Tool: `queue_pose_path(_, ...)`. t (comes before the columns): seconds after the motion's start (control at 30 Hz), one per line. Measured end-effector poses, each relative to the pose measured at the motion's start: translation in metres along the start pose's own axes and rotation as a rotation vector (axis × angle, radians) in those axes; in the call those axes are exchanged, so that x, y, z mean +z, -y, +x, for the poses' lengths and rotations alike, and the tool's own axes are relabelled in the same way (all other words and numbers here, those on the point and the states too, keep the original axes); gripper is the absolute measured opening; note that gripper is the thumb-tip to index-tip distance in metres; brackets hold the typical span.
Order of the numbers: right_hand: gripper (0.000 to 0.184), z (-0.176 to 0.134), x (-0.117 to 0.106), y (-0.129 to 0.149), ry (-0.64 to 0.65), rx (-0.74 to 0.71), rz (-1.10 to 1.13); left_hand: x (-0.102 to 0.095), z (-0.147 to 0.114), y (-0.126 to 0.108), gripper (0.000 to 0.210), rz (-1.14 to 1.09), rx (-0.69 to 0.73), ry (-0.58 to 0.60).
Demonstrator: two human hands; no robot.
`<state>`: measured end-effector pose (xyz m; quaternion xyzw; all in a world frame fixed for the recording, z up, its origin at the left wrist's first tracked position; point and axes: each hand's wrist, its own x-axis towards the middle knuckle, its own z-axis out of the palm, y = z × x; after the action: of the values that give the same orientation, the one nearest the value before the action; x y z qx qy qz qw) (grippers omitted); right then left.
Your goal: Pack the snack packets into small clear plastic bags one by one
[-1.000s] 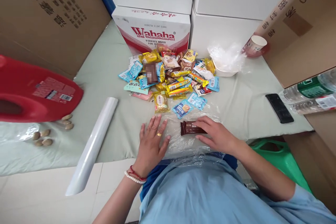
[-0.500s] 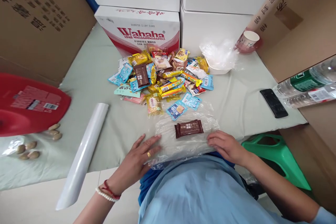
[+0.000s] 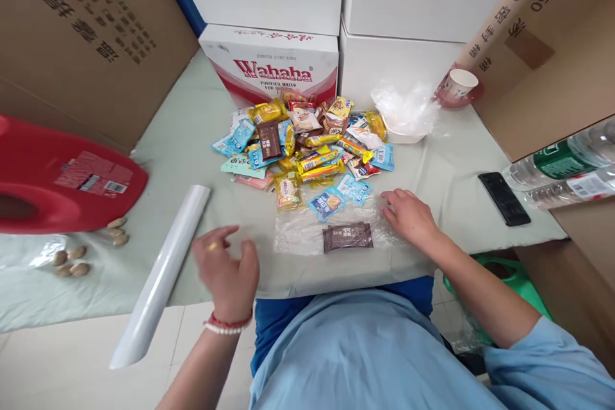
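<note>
A brown-wrapped snack lies near the front of the table, its surface hazy as if film covers it. Around it a clear plastic bag is spread flat. My left hand is raised left of the bag, slightly blurred, fingers bent and thumb apart, holding nothing. At the bag's right side my right hand is open with fingers outstretched, its fingertips at the film; whether they press on it I cannot tell. Just behind the bag are two blue snack packets, one of them a dark blue packet.
A heap of wrapped snacks sits before the Wahaba-style water box. A white roll overhangs the front edge at left, near a red jug and several brown nuts. A phone and plastic bottles are at right.
My left hand has lifted off the bag and moved left. My right hand has shifted forward. The bag's near part has gone from the table edge, apparently folded forward over the snack.
</note>
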<state>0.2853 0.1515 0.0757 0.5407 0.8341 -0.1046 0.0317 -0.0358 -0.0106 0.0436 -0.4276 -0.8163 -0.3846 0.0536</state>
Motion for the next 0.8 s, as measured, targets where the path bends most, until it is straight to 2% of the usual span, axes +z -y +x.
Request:
queue_pose_path(0.03, 0.035, 0.005, -0.004, 0.003, -0.043, -0.05, 0.004, -0.005, -0.009, -0.007, 0.02, -0.032, 0.112, -0.123)
queue_pose_path(0.07, 0.035, 0.011, -0.007, 0.007, -0.071, -0.115, 0.018, -0.009, -0.019, -0.015, 0.021, -0.088, 0.262, -0.179)
queue_pose_path(0.1, 0.035, 0.019, -0.01, 0.012, -0.084, -0.189, 0.032, -0.01, -0.028, -0.026, 0.024, -0.158, 0.444, -0.124)
queue_pose_path(0.13, 0.036, 0.028, -0.01, 0.018, -0.085, -0.267, 0.042, -0.008, -0.036, -0.037, 0.028, -0.229, 0.621, 0.013)
queue_pose_path(0.17, 0.037, 0.039, -0.01, 0.026, -0.078, -0.338, 0.049, -0.003, -0.042, -0.049, 0.032, -0.262, 0.744, 0.169)
queue_pose_path(0.2, 0.04, 0.05, -0.007, 0.033, -0.064, -0.394, 0.051, 0.005, -0.045, -0.06, 0.035, -0.241, 0.795, 0.295)
queue_pose_path(0.27, 0.047, 0.071, 0.002, 0.048, -0.028, -0.451, 0.044, 0.026, -0.047, -0.077, 0.033, -0.118, 0.754, 0.424)
queue_pose_path(0.33, 0.047, 0.089, 0.013, 0.058, 0.022, -0.449, 0.043, 0.046, -0.045, -0.086, 0.026, 0.049, 0.681, 0.538)
queue_pose_path(0.4, 0.029, 0.1, 0.02, 0.061, 0.073, -0.451, 0.07, 0.059, -0.045, -0.088, 0.024, 0.156, 0.637, 0.623)
queue_pose_path(0.47, 0.009, 0.104, 0.02, 0.058, 0.087, -0.502, 0.137, 0.063, -0.048, -0.088, 0.027, 0.189, 0.619, 0.656)
queue_pose_path(0.5, 0.005, 0.101, 0.017, 0.055, 0.073, -0.546, 0.181, 0.063, -0.05, -0.087, 0.029, 0.191, 0.614, 0.657)
queue_pose_path(0.57, 0.006, 0.088, 0.008, 0.051, 0.019, -0.642, 0.276, 0.063, -0.055, -0.087, 0.031, 0.19, 0.606, 0.651)
queue_pose_path(0.67, 0.012, 0.05, -0.004, 0.05, -0.029, -0.722, 0.347, 0.066, -0.062, -0.086, 0.029, 0.165, 0.594, 0.613)
queue_pose_path(0.73, 0.016, 0.02, -0.001, 0.051, -0.013, -0.737, 0.317, 0.07, -0.066, -0.084, 0.024, 0.13, 0.579, 0.576)
queue_pose_path(0.8, 0.019, -0.004, 0.012, 0.052, 0.009, -0.747, 0.284, 0.073, -0.069, -0.08, 0.022, 0.087, 0.554, 0.539)
